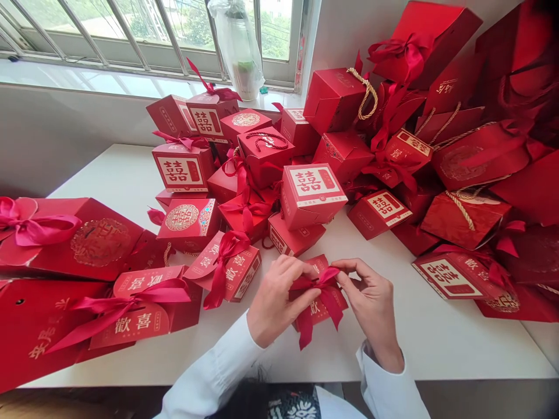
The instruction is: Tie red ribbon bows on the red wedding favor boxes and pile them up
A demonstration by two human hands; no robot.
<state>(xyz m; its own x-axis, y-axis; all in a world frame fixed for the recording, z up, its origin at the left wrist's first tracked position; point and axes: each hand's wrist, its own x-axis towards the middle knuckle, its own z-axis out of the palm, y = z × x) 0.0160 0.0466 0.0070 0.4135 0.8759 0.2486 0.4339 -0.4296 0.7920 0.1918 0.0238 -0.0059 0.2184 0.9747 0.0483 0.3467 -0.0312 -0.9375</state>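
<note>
A small red gift box lies on the white table near its front edge, with a dark pink ribbon bow across its top. My left hand is closed on the left part of the ribbon, its thumb and fingers pinching a loop. On the right side, my right hand pinches the bow's right loop between thumb and fingertips. Two ribbon tails hang over the box's near side. Part of the box is hidden under my left hand and the bow.
Red boxes are piled behind my hands. Larger red boxes stand at the left, and more boxes and bags crowd the right. A bagged jar stands on the windowsill. The white table has its front edge close by.
</note>
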